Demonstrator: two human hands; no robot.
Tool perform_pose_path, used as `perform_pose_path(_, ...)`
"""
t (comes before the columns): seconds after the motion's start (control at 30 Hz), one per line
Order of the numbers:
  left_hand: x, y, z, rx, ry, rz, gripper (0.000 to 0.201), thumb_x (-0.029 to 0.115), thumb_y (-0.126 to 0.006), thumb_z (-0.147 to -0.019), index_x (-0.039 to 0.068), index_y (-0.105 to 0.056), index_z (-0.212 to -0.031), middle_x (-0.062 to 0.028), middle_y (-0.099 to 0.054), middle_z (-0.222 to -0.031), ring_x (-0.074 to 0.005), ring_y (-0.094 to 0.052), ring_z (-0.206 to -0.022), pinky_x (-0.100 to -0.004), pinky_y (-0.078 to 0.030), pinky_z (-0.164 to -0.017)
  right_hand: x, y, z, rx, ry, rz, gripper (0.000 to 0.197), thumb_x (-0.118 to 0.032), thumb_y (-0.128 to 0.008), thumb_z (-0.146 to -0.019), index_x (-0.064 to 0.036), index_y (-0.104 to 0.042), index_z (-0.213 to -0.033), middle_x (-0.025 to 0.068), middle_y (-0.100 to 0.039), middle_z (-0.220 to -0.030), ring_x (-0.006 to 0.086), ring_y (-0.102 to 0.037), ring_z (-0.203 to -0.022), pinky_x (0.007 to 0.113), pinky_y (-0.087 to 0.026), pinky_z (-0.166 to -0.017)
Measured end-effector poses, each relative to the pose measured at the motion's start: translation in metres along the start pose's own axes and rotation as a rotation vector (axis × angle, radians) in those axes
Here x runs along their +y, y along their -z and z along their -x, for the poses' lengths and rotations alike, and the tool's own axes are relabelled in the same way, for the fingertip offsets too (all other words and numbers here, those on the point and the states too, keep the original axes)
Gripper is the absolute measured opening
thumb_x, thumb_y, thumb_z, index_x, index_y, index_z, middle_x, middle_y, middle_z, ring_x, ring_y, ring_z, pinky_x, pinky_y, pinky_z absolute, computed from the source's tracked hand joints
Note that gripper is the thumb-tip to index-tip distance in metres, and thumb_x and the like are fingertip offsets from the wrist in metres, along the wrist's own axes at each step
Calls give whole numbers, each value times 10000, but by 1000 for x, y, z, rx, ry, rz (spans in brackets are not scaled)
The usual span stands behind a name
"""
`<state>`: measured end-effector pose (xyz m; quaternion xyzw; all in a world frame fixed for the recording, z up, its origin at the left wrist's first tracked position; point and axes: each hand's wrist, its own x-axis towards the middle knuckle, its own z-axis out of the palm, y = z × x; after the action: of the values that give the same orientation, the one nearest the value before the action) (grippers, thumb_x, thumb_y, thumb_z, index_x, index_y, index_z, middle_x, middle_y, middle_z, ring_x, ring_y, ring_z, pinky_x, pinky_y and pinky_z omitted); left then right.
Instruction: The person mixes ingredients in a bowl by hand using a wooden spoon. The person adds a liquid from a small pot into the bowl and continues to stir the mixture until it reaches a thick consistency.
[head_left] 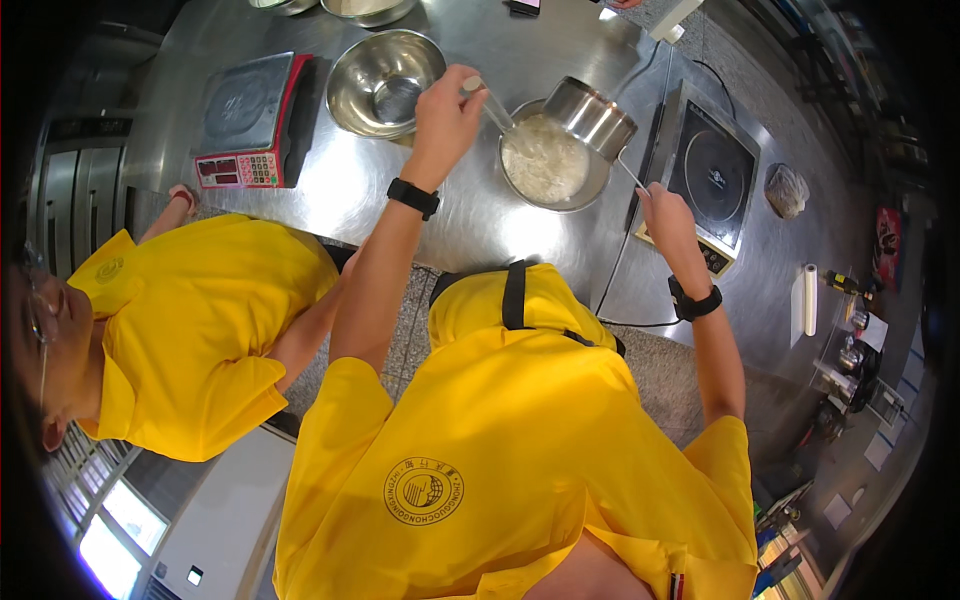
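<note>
My left hand is closed round a pale, stick-like utensil, whose exact kind I cannot make out. Its lower end reaches into a metal bowl that holds a whitish, floury mixture. Over the far right side of this bowl tips a small steel saucepan, its mouth turned toward the mixture. The fingers of my right hand grip the saucepan's thin handle. What is inside the pan is hidden from view.
An empty steel bowl stands left of my left hand, beside a red digital scale. An induction cooker lies to the right, then a bagged item. A co-worker in yellow stands close on my left.
</note>
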<state>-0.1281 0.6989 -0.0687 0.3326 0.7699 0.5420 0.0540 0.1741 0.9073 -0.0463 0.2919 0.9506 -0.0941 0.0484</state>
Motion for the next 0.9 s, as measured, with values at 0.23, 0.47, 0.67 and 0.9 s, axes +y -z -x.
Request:
perform_pose_path(0.23, 7, 1, 1, -15, 3, 23, 205, 115, -704, -869, 50, -612, -1040, -122, -707, -925, -267, -688, -687, -353, -533, -636, 10, 1, 21, 47, -19, -75, 216, -185, -576, -960, 14, -551, -879, 257, -617, -751, 468, -607, -754, 535, -461, -644)
perform_pose_path(0.47, 13, 3, 3, -28, 22, -8, 214, 116, -694, -873, 33, -612, -1053, -126, -710, -936, -257, -694, -695, -353, -540, -648, 8, 4, 44, 97, -60, -142, 162, -129, -605, -922, 19, -576, -863, 253, -608, -722, 464, -601, -738, 525, -469, -656)
perform_pose_path(0.67, 12, 0, 3, -63, 39, -88, 263, 163, -690, -895, 39, -622, -1116, -108, -730, -955, -211, -719, -749, -319, -544, -664, 19, -16, 63, 87, -48, -339, 317, -258, -599, -980, 5, -583, -804, 193, -586, -633, 375, -574, -564, 409, -450, -518)
perform_pose_path(0.9, 16, 1, 6, -49, 23, -123, 257, 158, -705, -889, 34, -630, -1100, -107, -729, -938, -196, -706, -745, -303, -545, -668, -20, 11, 108, -144, -608, -1190, 374, -331, -574, -1014, -85, -517, -738, -45, -426, -566, 66, -402, -422, 248, -300, -370)
